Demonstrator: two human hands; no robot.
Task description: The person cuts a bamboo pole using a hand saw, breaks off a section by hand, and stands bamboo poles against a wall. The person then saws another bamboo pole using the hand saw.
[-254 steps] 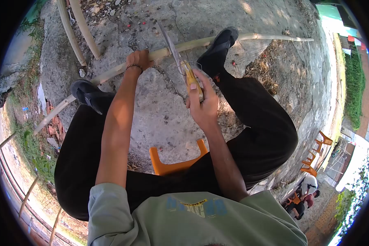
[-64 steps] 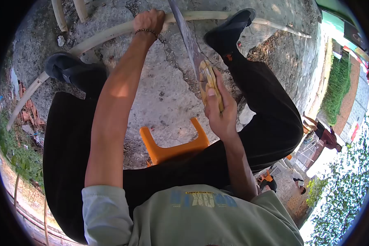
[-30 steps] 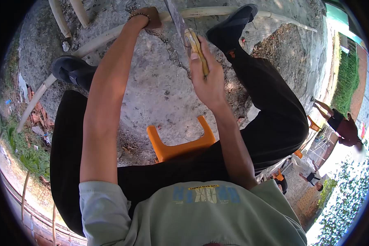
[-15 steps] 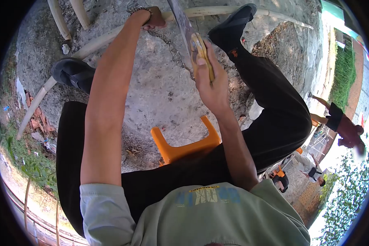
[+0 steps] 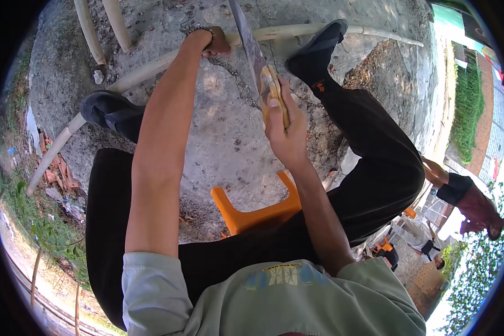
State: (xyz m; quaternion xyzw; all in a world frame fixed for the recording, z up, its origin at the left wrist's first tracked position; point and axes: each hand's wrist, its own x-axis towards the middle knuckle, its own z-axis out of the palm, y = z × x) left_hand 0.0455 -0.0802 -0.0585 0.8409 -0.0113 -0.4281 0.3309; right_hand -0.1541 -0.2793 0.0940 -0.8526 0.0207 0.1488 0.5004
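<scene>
A long pale bamboo pole [image 5: 145, 71] lies across the concrete ground, with my left shoe [image 5: 107, 111] and my right shoe [image 5: 318, 50] on or against it. Between the shoes, my left hand [image 5: 217, 43] is closed round the pole, its wrist bent. My right hand [image 5: 285, 120] grips the yellow handle of a handsaw [image 5: 252, 50]. The saw's blade points up and crosses the pole just right of my left hand. Whether the teeth touch the pole, I cannot tell.
Two more poles [image 5: 117, 25] lie at the upper left. Under me is an orange stool [image 5: 252, 218]. Plants and broken bricks [image 5: 61, 173] are at the left. A person in a dark red shirt [image 5: 479, 207] is at the right, with other people farther off.
Since the earliest frame, my left hand has shifted right along the pole and the saw now crosses beside it. The person in dark red has come closer at the right.
</scene>
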